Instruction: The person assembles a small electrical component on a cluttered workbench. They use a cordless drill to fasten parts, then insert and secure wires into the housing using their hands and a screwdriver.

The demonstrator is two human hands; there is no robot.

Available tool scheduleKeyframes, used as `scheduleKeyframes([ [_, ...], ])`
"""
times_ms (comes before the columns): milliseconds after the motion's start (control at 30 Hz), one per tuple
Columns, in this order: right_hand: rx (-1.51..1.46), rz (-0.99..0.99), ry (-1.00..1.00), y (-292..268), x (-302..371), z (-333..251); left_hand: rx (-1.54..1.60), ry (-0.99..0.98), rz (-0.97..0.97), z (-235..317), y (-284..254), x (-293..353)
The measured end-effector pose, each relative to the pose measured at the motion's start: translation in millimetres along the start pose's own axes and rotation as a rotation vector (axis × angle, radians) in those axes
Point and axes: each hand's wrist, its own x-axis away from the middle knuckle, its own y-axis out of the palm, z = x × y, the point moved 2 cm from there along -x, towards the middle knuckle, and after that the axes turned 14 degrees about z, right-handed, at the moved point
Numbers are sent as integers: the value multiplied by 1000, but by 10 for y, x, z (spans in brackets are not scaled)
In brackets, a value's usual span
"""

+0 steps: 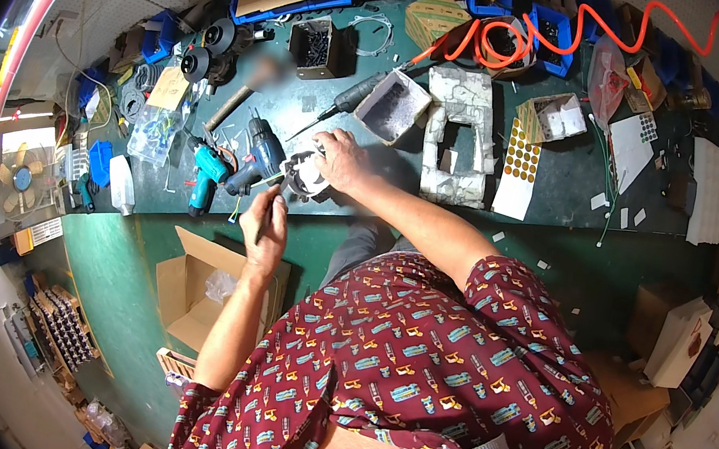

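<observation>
At the near edge of the bench, my right hand (343, 162) is closed at the top of a round, pale metal part (307, 177), its fingers curled over the rim. My left hand (264, 231) is just in front and to the left of that part, closed round a slim dark tool (266, 217). The tool's exact kind is hard to make out. A yellow-green wire (273, 178) shows beside the part. Left of it lie a dark blue power drill (261, 154) and a teal one (206, 177), close together.
Behind my hands are a hammer (235, 103), a corded tool (355, 95), a carton of dark screws (315, 51) and a white-lined box (392, 108). A grey-white foam frame (455, 183) and a sheet of round gold stickers (518, 178) lie right. An orange coiled hose (506, 48) hangs over the back; an open carton (194, 289) stands below.
</observation>
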Motion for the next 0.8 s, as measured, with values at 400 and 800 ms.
scheduleKeyframes([
  [400,-13,10,-24,-58,30,-3,-313,112,-618,-87,283,-1390],
  [800,-19,11,11,61,13,-7,-227,160,-14,-171,263,233],
])
